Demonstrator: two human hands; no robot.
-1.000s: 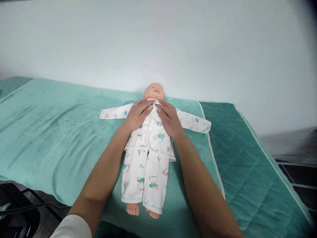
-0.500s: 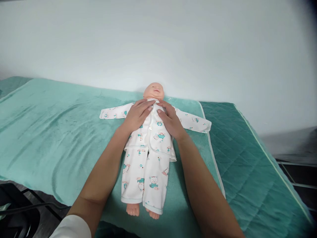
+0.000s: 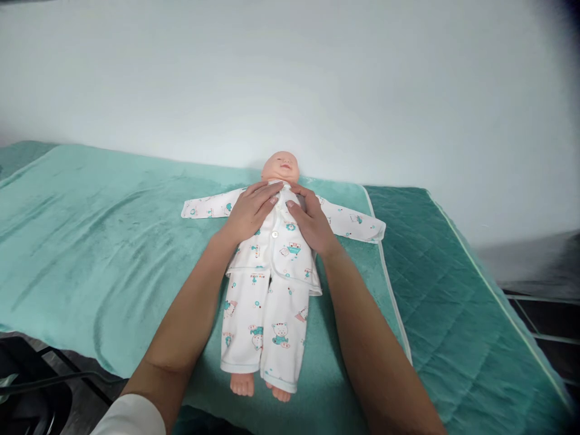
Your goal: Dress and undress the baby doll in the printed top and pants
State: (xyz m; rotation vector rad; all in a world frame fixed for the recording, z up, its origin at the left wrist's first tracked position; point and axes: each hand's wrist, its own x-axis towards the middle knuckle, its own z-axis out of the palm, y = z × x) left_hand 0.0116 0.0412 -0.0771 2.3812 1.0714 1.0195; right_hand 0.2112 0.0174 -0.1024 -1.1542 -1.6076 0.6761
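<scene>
A baby doll [image 3: 281, 167] lies on its back, its sleeves spread out to both sides and its bare feet toward me. It wears a white printed buttoned top [image 3: 292, 251] and matching pants [image 3: 283, 326]. My left hand [image 3: 252, 208] rests flat on the left side of the doll's chest, fingers stretched toward the collar. On the other side of the chest lies my right hand [image 3: 312, 220], its fingers also extended and the thumb apart. Neither hand grips anything. Beneath both palms, part of the top is hidden.
A light green blanket [image 3: 113, 241] lies under the doll, over a darker quilted cover [image 3: 453, 302] at the right. Behind the bed rises a white wall [image 3: 290, 78]. A black chair-like object [image 3: 34, 386] stands at lower left, and a dark rack [image 3: 548, 320] at far right.
</scene>
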